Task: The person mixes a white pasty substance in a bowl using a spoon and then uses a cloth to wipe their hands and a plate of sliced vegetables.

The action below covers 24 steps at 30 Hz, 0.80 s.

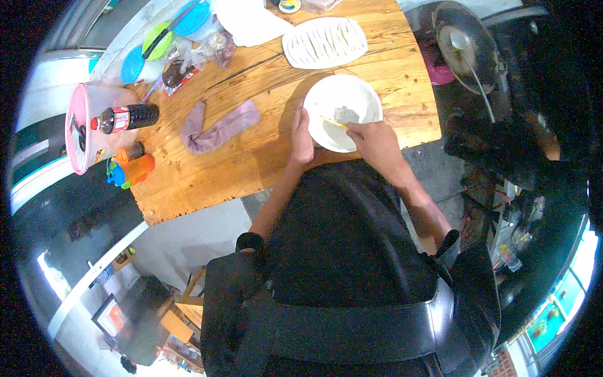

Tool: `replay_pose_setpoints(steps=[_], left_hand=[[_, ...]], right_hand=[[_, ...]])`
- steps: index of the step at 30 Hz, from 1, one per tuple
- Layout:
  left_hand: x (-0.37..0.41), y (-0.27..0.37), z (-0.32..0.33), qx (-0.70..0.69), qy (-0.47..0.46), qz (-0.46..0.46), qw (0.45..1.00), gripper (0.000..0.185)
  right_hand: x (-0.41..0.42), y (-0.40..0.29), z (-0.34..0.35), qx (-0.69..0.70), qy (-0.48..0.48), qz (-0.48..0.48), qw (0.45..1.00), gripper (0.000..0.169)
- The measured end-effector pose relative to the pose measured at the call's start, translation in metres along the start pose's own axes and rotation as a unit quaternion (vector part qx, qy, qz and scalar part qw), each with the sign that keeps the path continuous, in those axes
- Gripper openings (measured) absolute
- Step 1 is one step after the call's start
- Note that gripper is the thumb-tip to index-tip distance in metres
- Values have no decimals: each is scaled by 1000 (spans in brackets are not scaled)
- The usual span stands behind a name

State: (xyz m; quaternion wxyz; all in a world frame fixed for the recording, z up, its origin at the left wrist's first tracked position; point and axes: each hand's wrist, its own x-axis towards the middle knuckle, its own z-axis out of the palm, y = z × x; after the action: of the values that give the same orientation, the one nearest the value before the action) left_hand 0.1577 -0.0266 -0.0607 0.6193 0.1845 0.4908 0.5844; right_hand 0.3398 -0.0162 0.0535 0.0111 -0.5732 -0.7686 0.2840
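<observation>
Near the front edge of the wooden table is a white bowl [367, 94] with a pale wet mixture inside. My left hand [302, 136] rests against the bowl's left side, steadying it. In my right hand [377, 143], at the bowl's lower right, is a thin yellow stick-like utensil [333, 122], possibly chopsticks, whose far end lies over the inside of the bowl. Just behind the bowl stands a white oval plate [288, 49] bearing a row of pale strips.
Left on the wooden table [264, 165] are a folded purple cloth [221, 129], a dark sauce bottle [129, 118], a pink-lidded plastic container [103, 122] and orange-capped jars [136, 165]. Lidded tubs and plastic bags line the back left. A wok [471, 61] with a ladle is at right.
</observation>
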Motion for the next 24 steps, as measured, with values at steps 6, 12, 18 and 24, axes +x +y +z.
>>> replay_pose_setpoints(steps=[6, 12, 18, 24], left_hand=[[6, 40, -8, 92, 37, 52, 994, 60], [23, 70, 49, 144, -88, -167, 971, 49], [12, 11, 19, -23, 37, -12, 999, 44], [-5, 28, -6, 96, 100, 93, 986, 46]], right_hand=[[-23, 1, -76, -87, -95, -30, 991, 20], [5, 28, -6, 12, -84, -73, 994, 20], [4, -16, 21, 82, 59, 68, 992, 24], [-22, -6, -35, 55, 30, 44, 997, 22]])
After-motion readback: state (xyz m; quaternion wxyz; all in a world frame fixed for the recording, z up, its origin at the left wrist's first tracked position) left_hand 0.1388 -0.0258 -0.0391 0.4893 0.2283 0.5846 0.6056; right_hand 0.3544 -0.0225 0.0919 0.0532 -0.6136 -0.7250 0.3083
